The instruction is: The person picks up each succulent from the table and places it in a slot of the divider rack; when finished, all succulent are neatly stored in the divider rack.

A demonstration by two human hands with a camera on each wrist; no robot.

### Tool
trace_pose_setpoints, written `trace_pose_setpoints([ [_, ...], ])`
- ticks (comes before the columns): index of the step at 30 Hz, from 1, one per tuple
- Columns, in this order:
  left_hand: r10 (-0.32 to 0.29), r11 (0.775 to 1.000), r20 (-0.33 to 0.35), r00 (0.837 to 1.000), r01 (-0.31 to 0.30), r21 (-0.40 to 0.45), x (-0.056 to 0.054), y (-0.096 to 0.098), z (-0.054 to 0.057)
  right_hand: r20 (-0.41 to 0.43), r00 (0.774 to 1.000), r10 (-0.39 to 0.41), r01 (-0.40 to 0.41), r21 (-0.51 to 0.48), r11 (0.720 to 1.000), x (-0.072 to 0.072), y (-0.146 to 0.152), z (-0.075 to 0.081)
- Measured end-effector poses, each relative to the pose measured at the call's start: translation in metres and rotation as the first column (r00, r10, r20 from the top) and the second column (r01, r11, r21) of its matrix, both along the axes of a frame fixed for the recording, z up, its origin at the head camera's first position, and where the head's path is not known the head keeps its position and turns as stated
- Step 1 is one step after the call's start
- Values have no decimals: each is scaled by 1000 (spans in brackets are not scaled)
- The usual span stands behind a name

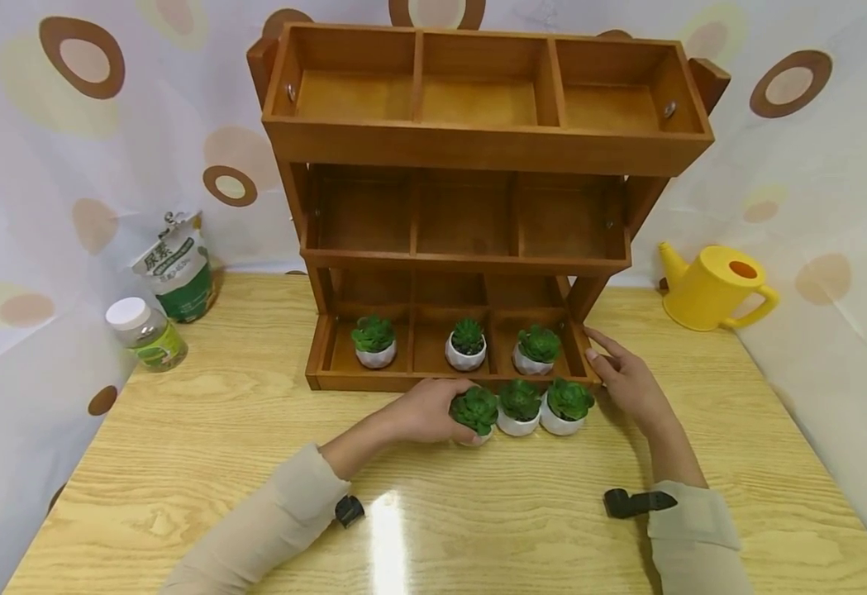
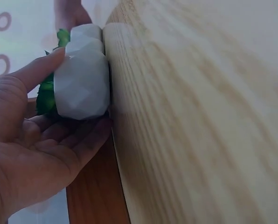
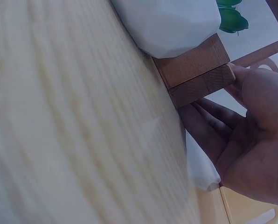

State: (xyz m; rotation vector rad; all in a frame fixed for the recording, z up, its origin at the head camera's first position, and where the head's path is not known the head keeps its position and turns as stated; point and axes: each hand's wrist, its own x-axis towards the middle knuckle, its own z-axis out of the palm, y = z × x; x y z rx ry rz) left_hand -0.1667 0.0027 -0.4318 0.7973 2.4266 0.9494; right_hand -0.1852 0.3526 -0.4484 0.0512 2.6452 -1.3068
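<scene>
My left hand (image 1: 433,411) holds a small succulent in a white faceted pot (image 2: 82,86), thumb on one side and fingers on the other. The pot stands on the table at the left end of a row; two more potted succulents (image 1: 519,406) (image 1: 567,405) are beside it. Behind the row stands a three-tier wooden shelf (image 1: 488,149). Its bottom tier has a potted succulent in each front compartment: left (image 1: 375,341), middle (image 1: 466,344) and right (image 1: 535,349). My right hand (image 1: 626,387) grips the bottom tier's front right corner (image 3: 202,86).
A yellow watering can (image 1: 716,289) stands at the back right. At the back left are a clipped green-and-white bag (image 1: 178,268) and a white-lidded jar (image 1: 149,335). The upper tiers project above the bottom one. A patterned cloth (image 1: 121,207) hangs behind.
</scene>
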Motion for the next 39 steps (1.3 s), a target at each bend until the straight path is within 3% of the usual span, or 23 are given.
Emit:
trace_pose_setpoints([
  [4, 4, 1000, -19, 1000, -4, 28, 2, -5, 6, 4, 1000, -5, 5, -2, 1000, 0, 0, 1],
  [9, 7, 998, -41, 999, -5, 56, 2, -13, 21, 13, 1000, -4, 5, -13, 1000, 0, 1, 2],
  [20, 24, 997, -148, 989, -12, 78, -5, -32, 69, 9, 1000, -5, 5, 9, 1000, -1, 2, 2],
  [26, 17, 990, -201, 979, 12, 139, -8, -44, 94, 8, 1000, -3, 3, 12, 1000, 0, 1, 2],
  [31, 73, 980, -221, 973, -29, 197, -5, -55, 121, 8, 1000, 5, -5, 6, 1000, 1, 1, 2],
  [34, 122, 971, -255, 959, -63, 229, -4, -64, 140, 8, 1000, 4, -4, 0, 1000, 1, 0, 2],
  [39, 198, 963, -344, 918, -117, 241, -9, -77, 166, 10, 1000, 1, -1, -7, 1000, 2, -1, 3],
])
